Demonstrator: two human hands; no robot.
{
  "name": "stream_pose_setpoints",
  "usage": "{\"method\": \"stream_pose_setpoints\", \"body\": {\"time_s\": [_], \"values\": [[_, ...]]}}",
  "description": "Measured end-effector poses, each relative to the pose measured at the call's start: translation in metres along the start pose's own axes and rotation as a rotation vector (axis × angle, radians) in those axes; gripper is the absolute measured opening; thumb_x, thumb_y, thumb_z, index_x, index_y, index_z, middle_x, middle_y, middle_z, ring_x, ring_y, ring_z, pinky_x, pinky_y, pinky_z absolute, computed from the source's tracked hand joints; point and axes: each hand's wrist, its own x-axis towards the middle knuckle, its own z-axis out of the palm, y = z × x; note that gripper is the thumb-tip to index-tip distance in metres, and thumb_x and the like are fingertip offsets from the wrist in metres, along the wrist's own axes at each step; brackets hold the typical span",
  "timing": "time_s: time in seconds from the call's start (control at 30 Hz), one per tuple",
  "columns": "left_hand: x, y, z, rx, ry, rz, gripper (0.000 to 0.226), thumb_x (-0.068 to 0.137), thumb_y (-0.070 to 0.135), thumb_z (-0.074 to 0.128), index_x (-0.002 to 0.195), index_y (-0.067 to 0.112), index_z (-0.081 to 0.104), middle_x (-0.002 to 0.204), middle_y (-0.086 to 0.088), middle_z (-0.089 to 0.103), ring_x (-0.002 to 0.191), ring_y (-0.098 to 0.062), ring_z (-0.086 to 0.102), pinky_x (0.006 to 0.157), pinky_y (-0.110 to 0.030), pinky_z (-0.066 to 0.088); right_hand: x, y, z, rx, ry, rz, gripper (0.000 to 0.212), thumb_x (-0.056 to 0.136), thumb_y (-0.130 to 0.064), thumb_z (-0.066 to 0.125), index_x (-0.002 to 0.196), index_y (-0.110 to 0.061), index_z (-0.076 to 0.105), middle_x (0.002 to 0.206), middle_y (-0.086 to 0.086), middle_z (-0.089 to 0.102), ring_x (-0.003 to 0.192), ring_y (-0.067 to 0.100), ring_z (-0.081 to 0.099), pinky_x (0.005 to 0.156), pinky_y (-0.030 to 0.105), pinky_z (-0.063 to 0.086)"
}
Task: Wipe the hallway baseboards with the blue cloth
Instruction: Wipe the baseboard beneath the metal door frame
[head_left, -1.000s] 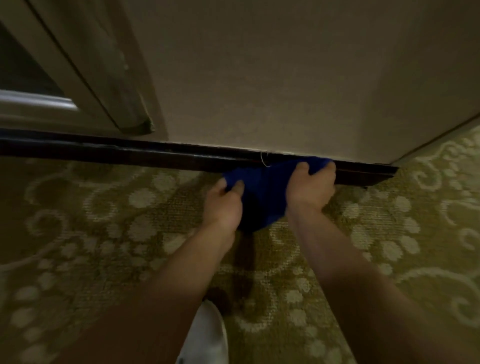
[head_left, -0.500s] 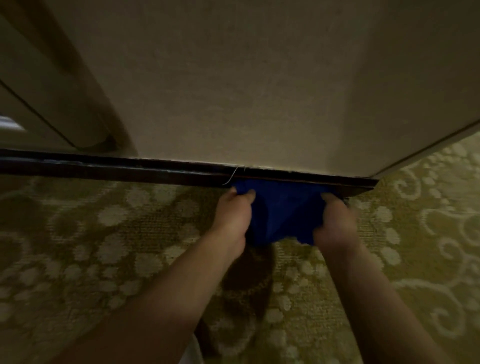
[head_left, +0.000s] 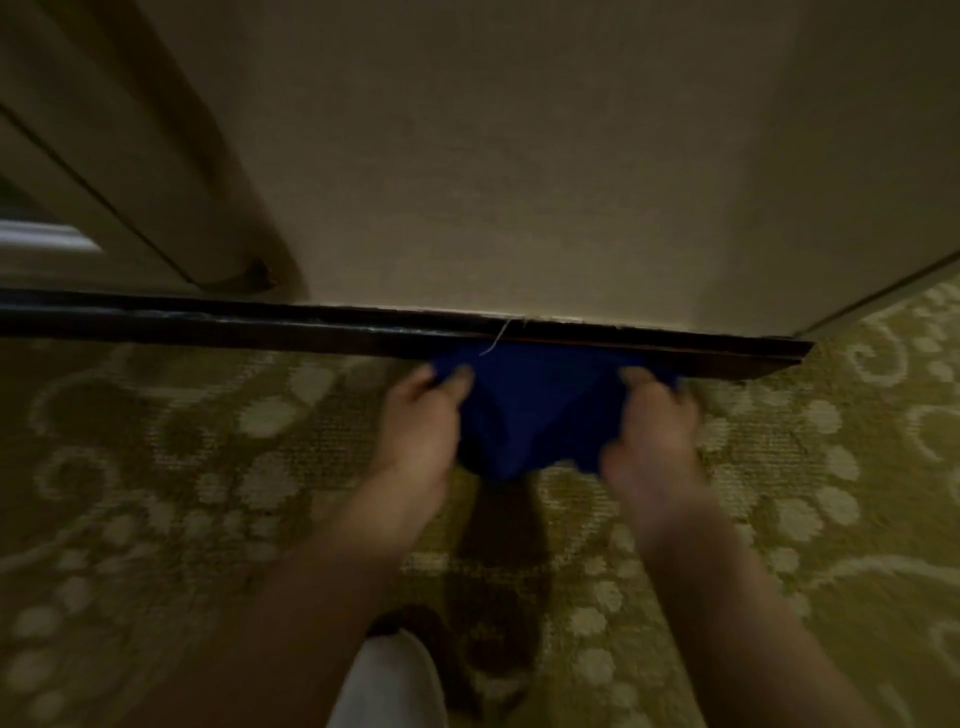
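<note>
A soft, bunched blue cloth (head_left: 530, 410) is gripped by curled left hand (head_left: 423, 415) and right hand (head_left: 649, 431) against the glossy dark baseboard (head_left: 311, 325), above patterned looped carpet (head_left: 208, 467).

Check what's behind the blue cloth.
The dark baseboard runs behind the blue cloth; its lower face there is covered. Left hand and right hand hold the cloth's ends.

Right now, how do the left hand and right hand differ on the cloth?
The left hand grips the blue cloth's left edge and looks fairly sharp; the right hand grips its right edge, nearer the baseboard's end, and is motion-blurred. Both hold the cloth against the baseboard.
</note>
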Motion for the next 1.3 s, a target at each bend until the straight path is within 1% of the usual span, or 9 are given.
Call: {"method": "stream_pose_setpoints", "body": {"time_s": [0.07, 0.23, 0.33, 0.53, 0.7, 0.9, 1.0, 1.13, 1.3], "values": [[-0.01, 0.0, 0.008, -0.005, -0.004, 0.069, 0.023, 0.097, 0.028, 0.059, 0.119, 0.023, 0.065, 0.116, -0.002, 0.07, 0.103, -0.019, 0.067, 0.094, -0.039, 0.053, -0.004, -0.007, -0.007, 0.017, -0.018, -0.011, 0.02, 0.092, -0.006, 0.057, 0.108, -0.017, 0.055, 0.106, 0.01, 0.064, 0.095, 0.029, 0.064, 0.083, 0.045, 0.055], [-0.009, 0.025, -0.031, -0.176, 0.319, 0.194, 0.019, 0.094, 0.035, 0.06, 0.111, 0.029, 0.063, 0.113, 0.003, 0.068, 0.105, -0.019, 0.065, 0.099, -0.046, 0.049, -0.044, 0.027, -0.002, 0.053, -0.451, 0.139, 0.034, 0.091, -0.005, 0.058, 0.125, -0.006, 0.058, 0.115, 0.015, 0.069, 0.105, 0.03, 0.068, 0.093, 0.046, 0.053], [0.003, 0.049, -0.043, -0.165, 0.302, 0.227, 0.026, 0.096, 0.027, 0.057, 0.122, 0.026, 0.059, 0.124, -0.002, 0.064, 0.11, -0.022, 0.062, 0.099, -0.046, 0.049, -0.06, 0.046, 0.002, 0.111, -0.558, 0.174, 0.037, 0.091, -0.003, 0.057, 0.128, -0.006, 0.055, 0.12, 0.014, 0.067, 0.109, 0.027, 0.066, 0.097, 0.041, 0.052], [-0.003, 0.033, 0.011, -0.094, 0.333, 0.191, 0.054, 0.099, 0.027, 0.051, 0.15, 0.026, 0.034, 0.142, -0.004, 0.05, 0.124, -0.024, 0.052, 0.11, -0.045, 0.042, -0.052, 0.022, -0.015, 0.155, -0.369, 0.07, 0.031, 0.092, -0.005, 0.057, 0.122, -0.009, 0.059, 0.115, 0.013, 0.069, 0.104, 0.027, 0.069, 0.087, 0.04, 0.057], [-0.004, 0.032, 0.014, -0.007, 0.235, 0.15, 0.007, 0.095, 0.024, 0.057, 0.094, 0.028, 0.062, 0.106, 0.0, 0.067, 0.1, -0.021, 0.063, 0.098, -0.045, 0.051, -0.054, 0.014, -0.011, 0.136, -0.308, 0.061, 0.03, 0.093, -0.006, 0.055, 0.121, -0.016, 0.06, 0.112, 0.009, 0.071, 0.097, 0.024, 0.071, 0.076, 0.037, 0.06], [0.009, 0.046, -0.002, -0.166, 0.558, 0.272, 0.031, 0.098, 0.019, 0.049, 0.127, 0.013, 0.06, 0.107, 0.003, 0.064, 0.095, -0.015, 0.061, 0.086, -0.028, 0.048, -0.066, 0.03, 0.01, 0.105, -0.389, 0.136, 0.026, 0.09, -0.002, 0.058, 0.115, -0.009, 0.06, 0.105, 0.014, 0.072, 0.094, 0.028, 0.071, 0.075, 0.036, 0.06], [-0.003, 0.035, 0.025, -0.107, 0.507, 0.243, 0.04, 0.102, 0.022, 0.043, 0.142, 0.019, 0.046, 0.102, 0.013, 0.056, 0.101, -0.01, 0.054, 0.088, -0.023, 0.041, -0.055, 0.006, -0.005, 0.071, -0.325, 0.073, 0.021, 0.09, -0.004, 0.059, 0.11, -0.011, 0.062, 0.102, 0.012, 0.073, 0.09, 0.027, 0.072, 0.07, 0.036, 0.06], [-0.01, 0.021, 0.056, -0.027, 0.364, 0.095, 0.053, 0.105, 0.032, 0.033, 0.156, 0.021, 0.02, 0.157, -0.002, 0.033, 0.141, -0.021, 0.035, 0.114, -0.031, 0.026, -0.037, -0.018, -0.01, 0.058, -0.161, -0.024, 0.015, 0.09, -0.007, 0.061, 0.098, -0.019, 0.063, 0.1, 0.01, 0.073, 0.089, 0.027, 0.072, 0.075, 0.045, 0.06], [-0.001, 0.026, 0.024, 0.007, 0.314, 0.096, 0.05, 0.103, 0.027, 0.041, 0.151, 0.019, 0.033, 0.144, -0.001, 0.046, 0.129, -0.022, 0.047, 0.112, -0.034, 0.034, -0.043, 0.012, 0.03, 0.098, -0.084, -0.005, 0.022, 0.089, -0.008, 0.058, 0.106, -0.022, 0.062, 0.102, 0.006, 0.07, 0.093, 0.025, 0.068, 0.083, 0.047, 0.057]]}}
